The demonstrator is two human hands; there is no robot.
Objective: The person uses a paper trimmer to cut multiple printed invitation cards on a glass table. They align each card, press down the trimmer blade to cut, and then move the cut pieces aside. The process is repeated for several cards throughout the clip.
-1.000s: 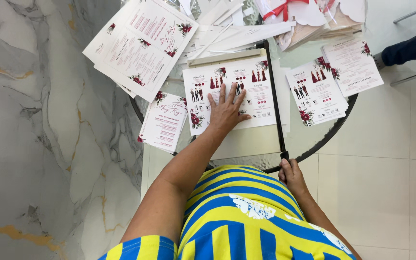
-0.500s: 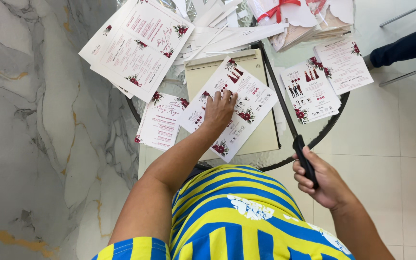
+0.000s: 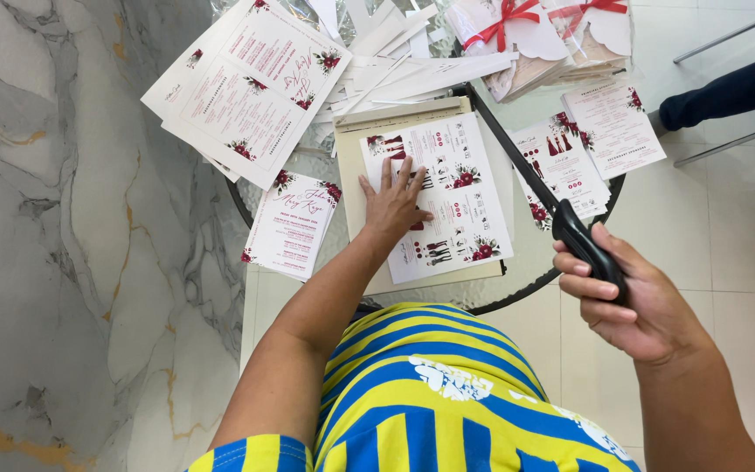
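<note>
So there's a round glass table [image 3: 517,293] on a pale tiled floor, pretty much buried in paper. Big floral printed sheets [image 3: 242,87] hang over its far left edge, with a heap of white cut strips [image 3: 395,52] behind the middle and red-ribboned invitation packs [image 3: 535,35] at the far right edge. A smaller floral card [image 3: 293,225] sits at the left edge, and a couple more printed cards [image 3: 587,140] lie on the right side. Near the front edge is a beige paper trimmer [image 3: 356,149], with a printed card sheet [image 3: 447,197] lying on its board. The trimmer's black blade arm [image 3: 509,144] is lifted and runs diagonally across the right side. Left arm reaches straight forward, left hand [image 3: 392,208] flat with fingers spread, pressing the sheet down. Right hand [image 3: 626,297] is out past the table's front right edge, fingers curled tight around the black handle [image 3: 589,246].
</note>
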